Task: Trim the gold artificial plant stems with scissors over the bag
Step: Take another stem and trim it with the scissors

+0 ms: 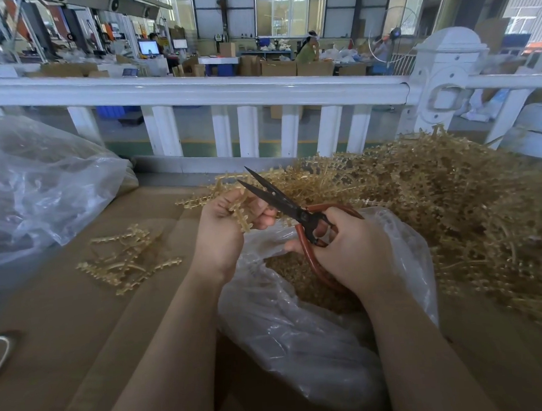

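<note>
A: Progress?
B: Early. Small trimmed pile (126, 260) left on the table (65, 326); big heap (452, 214) right, untouched.
A: Grip?
B: Left hand (227, 226) pinches a gold stem (242, 214); right hand (347, 248) holds scissors (282, 201), blades apart, above the bag (301, 323).
A: Room?
B: Railing (195, 94) beyond; bare table left.

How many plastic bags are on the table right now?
2: one open bag under the hands, holding gold trimmings, and a bigger bag at far left. More may be hidden beyond the frame.
</note>
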Motion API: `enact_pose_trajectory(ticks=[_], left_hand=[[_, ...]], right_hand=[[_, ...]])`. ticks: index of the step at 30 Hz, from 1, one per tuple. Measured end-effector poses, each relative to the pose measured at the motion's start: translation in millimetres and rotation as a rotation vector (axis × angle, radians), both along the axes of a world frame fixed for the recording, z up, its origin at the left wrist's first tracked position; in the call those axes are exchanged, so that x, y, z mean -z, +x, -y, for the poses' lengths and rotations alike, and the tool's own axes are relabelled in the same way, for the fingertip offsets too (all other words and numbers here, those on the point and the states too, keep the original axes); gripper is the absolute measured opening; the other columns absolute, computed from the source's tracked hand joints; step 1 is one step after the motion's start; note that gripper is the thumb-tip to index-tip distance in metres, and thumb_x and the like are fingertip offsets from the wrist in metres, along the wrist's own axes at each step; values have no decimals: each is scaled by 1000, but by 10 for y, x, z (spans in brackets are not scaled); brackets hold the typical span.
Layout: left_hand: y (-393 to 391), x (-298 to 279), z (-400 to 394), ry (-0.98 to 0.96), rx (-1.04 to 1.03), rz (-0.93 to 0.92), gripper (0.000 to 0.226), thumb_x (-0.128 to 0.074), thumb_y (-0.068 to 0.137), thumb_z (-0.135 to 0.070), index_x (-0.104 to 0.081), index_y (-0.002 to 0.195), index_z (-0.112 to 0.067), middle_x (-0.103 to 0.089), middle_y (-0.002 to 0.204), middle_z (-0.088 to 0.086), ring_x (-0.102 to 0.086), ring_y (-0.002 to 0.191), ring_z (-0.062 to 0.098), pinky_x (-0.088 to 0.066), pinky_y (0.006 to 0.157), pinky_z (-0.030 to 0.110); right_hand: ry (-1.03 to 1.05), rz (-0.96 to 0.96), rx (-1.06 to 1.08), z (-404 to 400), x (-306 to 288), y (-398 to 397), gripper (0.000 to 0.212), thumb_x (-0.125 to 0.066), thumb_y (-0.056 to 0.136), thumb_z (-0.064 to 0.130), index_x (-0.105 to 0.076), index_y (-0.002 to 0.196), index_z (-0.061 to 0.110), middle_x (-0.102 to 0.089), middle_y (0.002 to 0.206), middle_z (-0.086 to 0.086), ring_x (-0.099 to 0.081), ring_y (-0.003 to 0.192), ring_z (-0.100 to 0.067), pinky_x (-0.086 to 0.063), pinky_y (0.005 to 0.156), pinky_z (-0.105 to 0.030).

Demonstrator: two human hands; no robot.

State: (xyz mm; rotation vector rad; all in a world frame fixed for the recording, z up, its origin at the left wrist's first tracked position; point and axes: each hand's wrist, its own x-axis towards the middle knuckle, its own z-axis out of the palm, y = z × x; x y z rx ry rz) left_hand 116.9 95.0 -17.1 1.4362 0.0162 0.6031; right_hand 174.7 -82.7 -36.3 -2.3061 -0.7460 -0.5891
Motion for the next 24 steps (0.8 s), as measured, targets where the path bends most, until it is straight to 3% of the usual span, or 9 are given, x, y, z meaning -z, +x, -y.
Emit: enact_pose_trajectory(ticks=[3, 6, 10, 18, 21, 24], left_hand=[[-4, 5, -11, 28, -4, 15, 12, -57, 94, 5, -69, 92, 3, -67, 73, 9, -62, 65, 19, -53, 66, 26], [-3, 5, 6, 86, -15, 19, 12, -57, 94, 6, -67, 96, 11, -66, 73, 10, -62, 61, 15, -53, 65, 24], [-13, -11, 58, 116, -5, -1, 17, -56, 92, 11, -68, 88, 0, -67, 68, 3, -61, 59, 11, -54, 64, 21], [-41, -40, 69, 121, -13, 12, 20, -55, 93, 11, -69, 90, -4, -66, 74, 9, -61, 60, 11, -55, 65, 21], [-41, -49, 72, 117, -8, 25, 20, -56, 93, 9, -68, 87, -6, -66, 72, 7, -61, 60, 10, -55, 65, 22], [-32, -33, 64, 98, 20, 27, 19, -58, 93, 6, -68, 84, -7, -65, 71, 6, -60, 61, 12, -54, 65, 22]], right_hand=[[-18, -30, -10, 8, -8, -3, 75, -41, 61, 95, -65, 87, 30, -61, 78, 23, -57, 71, 3, -52, 59, -22], [-1, -17, -31, 17, -23, -19, 69, -42, 63, 94, -63, 89, 34, -57, 78, 27, -50, 72, 14, -38, 57, -9], [28, -5, -47, 15, -19, -26, 64, -51, 66, 89, -64, 86, 30, -55, 73, 26, -51, 71, 13, -40, 55, -12], [63, 61, -54, 10, 3, -5, 79, -37, 66, 97, -67, 83, 26, -61, 73, 18, -58, 67, 0, -53, 55, -24], [56, 46, -48, 16, 13, 5, 82, -31, 66, 100, -65, 81, 27, -59, 69, 19, -56, 65, 3, -47, 54, -17], [81, 35, -62, 21, 24, 9, 60, -42, 68, 95, -57, 75, 38, -54, 65, 24, -56, 67, 8, -39, 52, -9]])
